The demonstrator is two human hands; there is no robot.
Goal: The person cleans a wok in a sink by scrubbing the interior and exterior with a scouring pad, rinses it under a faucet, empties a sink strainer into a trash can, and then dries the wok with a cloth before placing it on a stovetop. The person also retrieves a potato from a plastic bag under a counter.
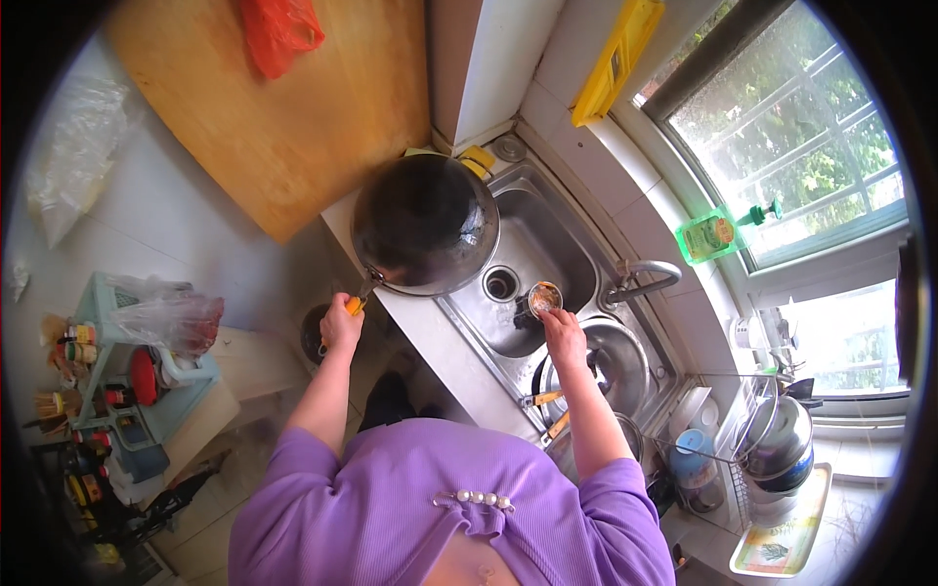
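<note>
My left hand (341, 322) is closed around the yellow-orange handle of a dark wok (425, 223). The wok rests over the counter edge and the left rim of a stainless steel sink (553, 220). My right hand (566, 337) holds a small round metal strainer or cup (545, 299) with orange-brown scraps in it, above the sink basin. The drain (501, 283) lies just left of it, and dark residue is on the basin floor beneath. Below my right hand, a metal bowl (623, 359) and pans with wooden handles fill the second basin.
A curved faucet (652, 275) stands at the sink's right rim. A green soap bottle (707, 236) is by the window. A wire dish rack (740, 454) holds bowls at lower right. A wooden board (315, 124) carries a red plastic bag (282, 36). A cluttered green shelf (157, 417) is at left.
</note>
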